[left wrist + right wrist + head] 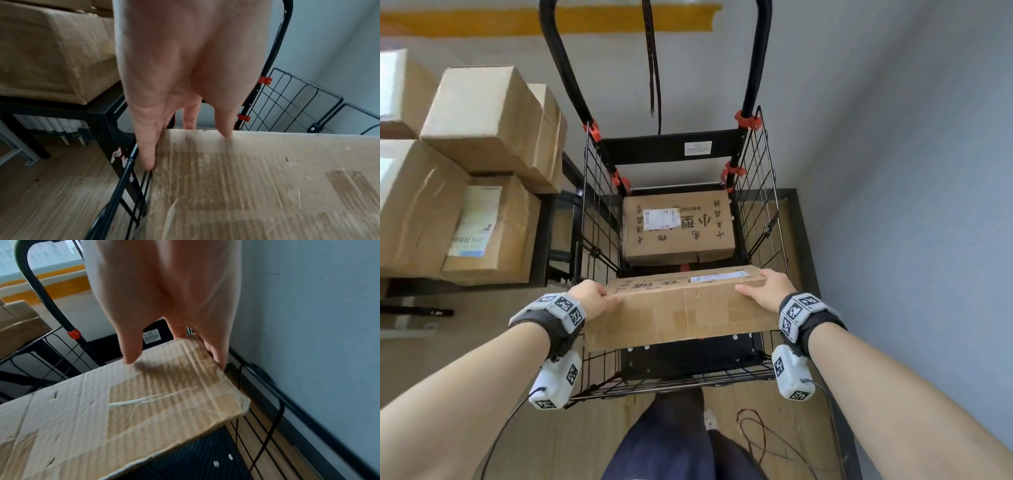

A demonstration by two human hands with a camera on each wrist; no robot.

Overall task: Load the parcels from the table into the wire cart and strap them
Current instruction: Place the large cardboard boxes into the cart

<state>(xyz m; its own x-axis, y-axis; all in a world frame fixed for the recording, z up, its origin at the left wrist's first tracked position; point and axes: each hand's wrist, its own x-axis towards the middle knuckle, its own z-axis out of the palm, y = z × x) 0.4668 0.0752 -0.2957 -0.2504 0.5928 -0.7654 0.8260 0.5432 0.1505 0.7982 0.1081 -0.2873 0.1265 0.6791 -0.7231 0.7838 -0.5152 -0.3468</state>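
Note:
A flat brown cardboard parcel (681,308) (257,186) (127,402) hangs tilted over the near part of the black wire cart (767,212). My left hand (590,296) (185,138) grips its left end, thumb on the upper face and fingers down the side. My right hand (768,287) (174,356) grips the right end the same way. Another parcel with black printed characters (678,226) lies at the far end of the cart floor. A dark strap (654,68) hangs between the cart's handle bars.
Several brown parcels (482,116) are stacked on a black-framed table (551,246) at the left. A grey wall (911,171) runs close along the cart's right side. Thin cables (753,431) lie on the wooden floor by my legs.

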